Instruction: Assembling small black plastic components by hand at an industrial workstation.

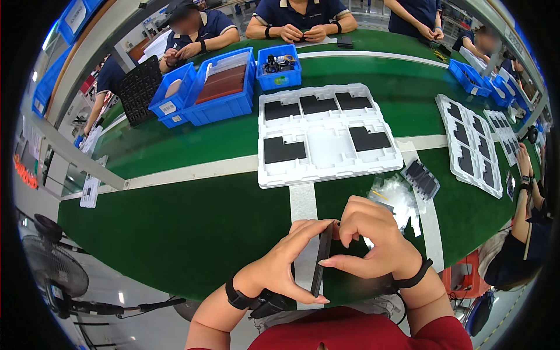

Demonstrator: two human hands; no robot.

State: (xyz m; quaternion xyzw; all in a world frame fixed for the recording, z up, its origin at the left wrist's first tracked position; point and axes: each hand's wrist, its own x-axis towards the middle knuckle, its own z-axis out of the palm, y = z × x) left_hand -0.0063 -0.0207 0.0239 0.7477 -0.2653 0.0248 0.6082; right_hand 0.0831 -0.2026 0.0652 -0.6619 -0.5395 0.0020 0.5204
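A thin black flat part (321, 262) stands on edge above the near side of the green bench. My left hand (286, 259) spans it, thumb at its lower end and fingers at its upper end. From the other side my right hand (373, 236) meets it, thumb tip on the edge and curled fingers by the upper end. Beyond my hands lies a white molded tray (326, 166) holding several notched black flat parts, with one pocket in its front row bare.
Clear plastic scraps (399, 201) and a dark grey piece (421, 179) lie right of the tray. Blue bins (221, 108) stand at the far left. A second white tray (469, 146) sits to the right. Co-workers (303, 23) work across the bench; a fan (55, 268) stands left.
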